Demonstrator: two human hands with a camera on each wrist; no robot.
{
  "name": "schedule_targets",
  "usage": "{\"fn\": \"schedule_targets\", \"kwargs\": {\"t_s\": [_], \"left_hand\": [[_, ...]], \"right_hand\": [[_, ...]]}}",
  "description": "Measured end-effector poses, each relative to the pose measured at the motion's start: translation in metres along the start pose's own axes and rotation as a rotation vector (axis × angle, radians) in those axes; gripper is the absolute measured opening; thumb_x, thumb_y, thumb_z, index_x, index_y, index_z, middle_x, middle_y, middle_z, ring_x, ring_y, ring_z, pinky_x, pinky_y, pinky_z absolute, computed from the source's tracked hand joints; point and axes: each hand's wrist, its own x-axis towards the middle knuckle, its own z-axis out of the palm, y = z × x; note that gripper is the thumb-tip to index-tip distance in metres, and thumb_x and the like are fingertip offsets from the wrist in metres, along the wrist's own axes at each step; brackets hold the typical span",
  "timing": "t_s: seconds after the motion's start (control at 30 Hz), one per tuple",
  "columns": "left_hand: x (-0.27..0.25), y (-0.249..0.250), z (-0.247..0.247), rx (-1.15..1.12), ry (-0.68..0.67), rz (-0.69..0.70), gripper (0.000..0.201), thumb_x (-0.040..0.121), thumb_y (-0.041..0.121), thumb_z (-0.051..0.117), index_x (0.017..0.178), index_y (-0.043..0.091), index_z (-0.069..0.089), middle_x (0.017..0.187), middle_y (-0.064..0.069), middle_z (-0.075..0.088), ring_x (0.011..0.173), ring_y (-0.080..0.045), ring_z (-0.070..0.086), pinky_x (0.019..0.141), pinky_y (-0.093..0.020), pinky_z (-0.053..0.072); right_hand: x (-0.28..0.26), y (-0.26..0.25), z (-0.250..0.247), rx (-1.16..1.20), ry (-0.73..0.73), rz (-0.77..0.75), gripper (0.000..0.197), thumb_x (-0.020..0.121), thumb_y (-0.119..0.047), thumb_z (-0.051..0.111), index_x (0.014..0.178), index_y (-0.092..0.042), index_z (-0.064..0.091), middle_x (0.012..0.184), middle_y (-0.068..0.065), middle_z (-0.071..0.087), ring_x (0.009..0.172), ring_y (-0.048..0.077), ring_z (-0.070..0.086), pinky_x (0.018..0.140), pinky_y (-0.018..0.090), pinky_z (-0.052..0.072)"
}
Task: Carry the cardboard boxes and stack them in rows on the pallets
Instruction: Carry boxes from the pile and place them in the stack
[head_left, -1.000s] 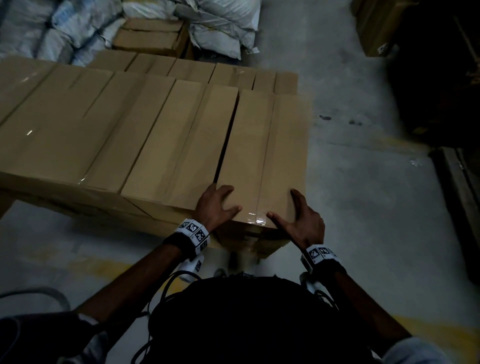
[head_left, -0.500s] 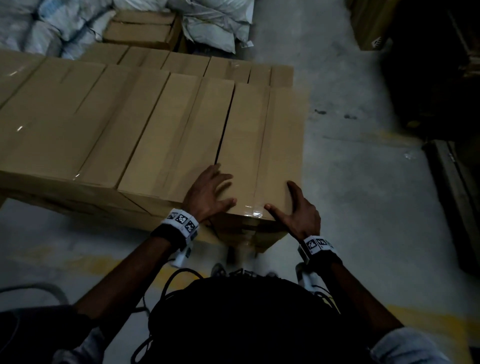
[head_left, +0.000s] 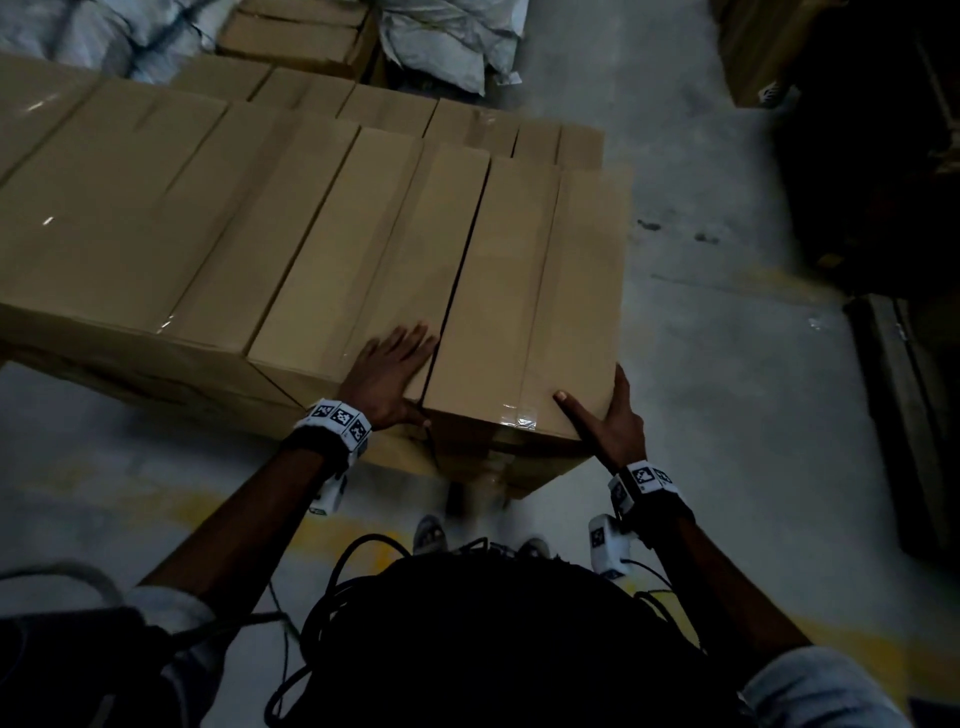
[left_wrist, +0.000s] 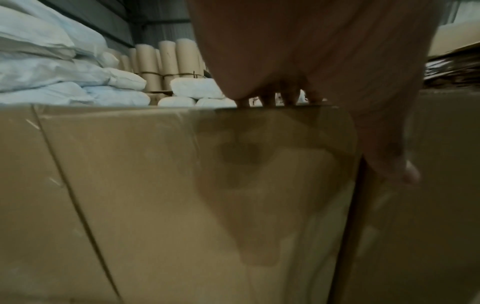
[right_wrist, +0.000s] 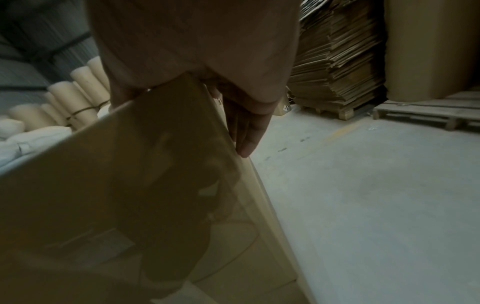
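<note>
Long brown cardboard boxes lie side by side in a row. The rightmost box (head_left: 530, 291) ends the row, with clear tape on its near edge. My left hand (head_left: 384, 371) lies flat on top of the neighbouring box (head_left: 343, 291), fingers straight, thumb (left_wrist: 389, 162) hanging down the front by the seam between the two. My right hand (head_left: 610, 421) is at the rightmost box's near right corner, thumb on top and straight fingers (right_wrist: 246, 131) pressed along its right side (right_wrist: 116, 185). The pallet beneath is hidden.
A lower row of boxes (head_left: 467, 119) lies behind. White sacks (head_left: 447, 41) and paper rolls (left_wrist: 168, 61) stand beyond. At the right are a wooden pallet (head_left: 904, 415) and stacked flat cardboard (right_wrist: 337, 61). Bare concrete floor (head_left: 727, 389) lies between.
My left hand slid from the rightmost box onto its neighbour and flattened. My right hand shifted to the right corner, fingers going down the side. The gap between the two boxes looks narrower.
</note>
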Motion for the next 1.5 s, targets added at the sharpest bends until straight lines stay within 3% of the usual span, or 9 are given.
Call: {"fn": "schedule_targets", "kwargs": {"t_s": [0.27,0.47,0.83,0.93,1.1,1.23,1.37,1.5], "left_hand": [[0.001,-0.007,0.009,0.039,0.021,0.045,0.129,0.071,0.071,0.076,0.163,0.032,-0.006,0.171,0.005,-0.012,0.158,-0.024,-0.002,0.123,-0.052,0.011],[-0.001,-0.005,0.011,0.073,0.008,0.056,0.124,0.079,0.060,0.076,0.163,0.027,-0.010,0.166,0.007,-0.024,0.158,-0.025,-0.006,0.124,-0.051,0.007],[-0.003,-0.007,0.017,0.077,0.041,0.086,0.123,0.081,0.058,0.076,0.163,0.025,-0.010,0.170,0.002,-0.019,0.158,-0.025,-0.009,0.125,-0.050,0.004],[-0.004,-0.006,0.017,0.076,0.040,0.084,0.125,0.081,0.060,0.075,0.163,0.025,-0.012,0.170,0.002,-0.019,0.158,-0.025,-0.010,0.125,-0.050,0.003],[-0.004,-0.005,0.011,0.023,0.001,0.072,0.130,0.076,0.076,0.069,0.161,0.026,-0.016,0.169,0.004,-0.022,0.157,-0.024,-0.013,0.127,-0.052,0.003],[-0.011,0.002,0.002,-0.081,-0.050,0.008,0.128,0.077,0.080,0.064,0.163,0.020,-0.009,0.171,0.002,-0.015,0.158,-0.023,-0.008,0.126,-0.051,0.006],[-0.044,0.020,0.007,-0.356,0.075,-0.104,0.109,0.083,0.068,0.068,0.164,0.019,0.013,0.172,0.000,0.006,0.158,-0.021,0.009,0.126,-0.048,0.014],[-0.087,0.055,0.019,-0.662,0.300,-0.181,0.089,0.086,0.045,0.079,0.158,0.016,0.036,0.167,-0.003,0.029,0.153,-0.019,0.028,0.124,-0.042,0.028]], "right_hand": [[-0.005,-0.003,0.003,0.001,0.026,-0.013,0.106,0.076,-0.072,0.073,0.159,-0.043,0.014,0.149,0.009,0.053,0.130,0.038,0.055,0.106,0.045,0.048],[-0.004,-0.002,0.005,-0.020,0.038,-0.018,0.107,0.075,-0.075,0.072,0.159,-0.044,0.013,0.149,0.008,0.052,0.129,0.037,0.055,0.105,0.045,0.049],[0.001,-0.001,0.006,-0.079,0.010,0.030,0.114,0.072,-0.080,0.071,0.160,-0.042,0.009,0.153,0.012,0.046,0.131,0.040,0.052,0.107,0.051,0.049],[0.000,0.000,0.006,-0.055,0.019,0.036,0.116,0.068,-0.083,0.071,0.159,-0.041,0.013,0.153,0.010,0.048,0.132,0.038,0.053,0.108,0.052,0.049],[-0.005,0.000,0.005,-0.009,0.040,-0.006,0.106,0.079,-0.069,0.074,0.161,-0.033,0.018,0.153,0.010,0.048,0.134,0.037,0.051,0.108,0.046,0.047],[-0.010,0.004,-0.003,-0.011,0.053,-0.040,0.101,0.081,-0.066,0.074,0.160,-0.031,0.022,0.151,0.010,0.052,0.134,0.035,0.054,0.110,0.046,0.047],[-0.023,-0.004,-0.015,-0.140,0.137,-0.186,0.091,0.086,-0.056,0.075,0.159,-0.025,0.029,0.153,0.013,0.050,0.137,0.036,0.050,0.111,0.047,0.044],[-0.044,-0.012,-0.015,-0.314,0.193,-0.546,0.068,0.091,-0.050,0.070,0.147,-0.019,0.050,0.145,0.009,0.057,0.133,0.030,0.052,0.109,0.046,0.046]]}}
